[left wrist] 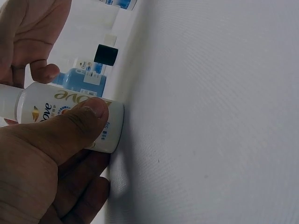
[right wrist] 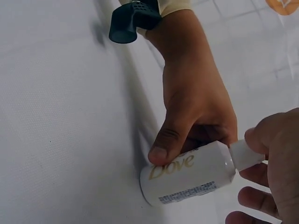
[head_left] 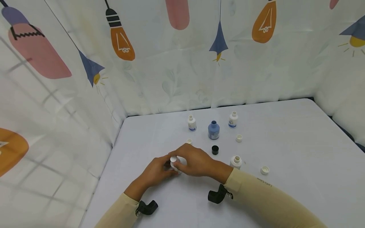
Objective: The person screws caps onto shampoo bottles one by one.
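A small white Dove bottle (right wrist: 189,172) stands with its base right at the white cloth. My left hand (head_left: 156,171) grips its body from the left, the thumb lying across the label in the left wrist view. On top of the bottle is a white cap (right wrist: 245,155). My right hand (head_left: 195,160) pinches this cap between thumb and fingers, reaching over from the right. Its other fingers are partly spread beyond the cap in the right wrist view. From above, the hands hide much of the bottle.
Behind the hands stand two uncapped white bottles (head_left: 192,123) (head_left: 233,121) and a blue bottle (head_left: 213,131). Another open white bottle (head_left: 235,161) is beside the right forearm. A black cap (head_left: 215,149) and white caps (head_left: 239,138) (head_left: 264,170) (head_left: 189,141) lie about the table (head_left: 291,136).
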{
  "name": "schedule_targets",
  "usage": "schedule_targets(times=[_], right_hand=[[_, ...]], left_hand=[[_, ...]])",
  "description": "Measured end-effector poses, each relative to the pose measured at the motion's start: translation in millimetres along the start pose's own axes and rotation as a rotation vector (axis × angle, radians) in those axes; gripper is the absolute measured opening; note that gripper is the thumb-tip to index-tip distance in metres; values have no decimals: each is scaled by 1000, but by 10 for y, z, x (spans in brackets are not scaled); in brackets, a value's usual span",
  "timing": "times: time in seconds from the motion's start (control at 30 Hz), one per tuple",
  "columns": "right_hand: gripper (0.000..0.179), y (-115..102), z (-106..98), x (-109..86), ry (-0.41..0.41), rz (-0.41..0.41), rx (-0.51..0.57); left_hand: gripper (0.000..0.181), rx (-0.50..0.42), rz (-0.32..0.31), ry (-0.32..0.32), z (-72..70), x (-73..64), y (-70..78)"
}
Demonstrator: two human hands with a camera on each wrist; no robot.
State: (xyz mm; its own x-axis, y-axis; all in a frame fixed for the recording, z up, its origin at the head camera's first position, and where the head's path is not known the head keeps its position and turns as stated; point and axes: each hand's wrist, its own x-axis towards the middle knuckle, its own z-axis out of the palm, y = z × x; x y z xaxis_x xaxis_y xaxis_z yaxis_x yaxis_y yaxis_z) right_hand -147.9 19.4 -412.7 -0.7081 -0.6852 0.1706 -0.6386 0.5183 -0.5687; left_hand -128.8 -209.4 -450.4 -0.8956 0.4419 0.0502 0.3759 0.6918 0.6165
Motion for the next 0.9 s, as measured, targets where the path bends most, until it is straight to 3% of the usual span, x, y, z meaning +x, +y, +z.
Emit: schedule_targets(times=[0.1, 0.47, 0.67, 0.8, 0.9], right_hand=[[32, -17, 7, 2, -7, 16, -15], [24, -13, 56, 38, 79, 71, 11], [39, -25, 78, 46, 64, 123, 16], [47, -34, 50, 33, 27, 50, -10], [38, -41, 11, 21, 2, -29, -38]], left_hand=[[65, -1, -13, -3, 3, 3, 0], [46, -4, -5, -14, 4, 16, 11], [44, -8, -5, -16, 9, 22, 0], [48, 12, -17, -7, 11, 18, -7], [58, 20, -30, 0, 11, 16, -6]])
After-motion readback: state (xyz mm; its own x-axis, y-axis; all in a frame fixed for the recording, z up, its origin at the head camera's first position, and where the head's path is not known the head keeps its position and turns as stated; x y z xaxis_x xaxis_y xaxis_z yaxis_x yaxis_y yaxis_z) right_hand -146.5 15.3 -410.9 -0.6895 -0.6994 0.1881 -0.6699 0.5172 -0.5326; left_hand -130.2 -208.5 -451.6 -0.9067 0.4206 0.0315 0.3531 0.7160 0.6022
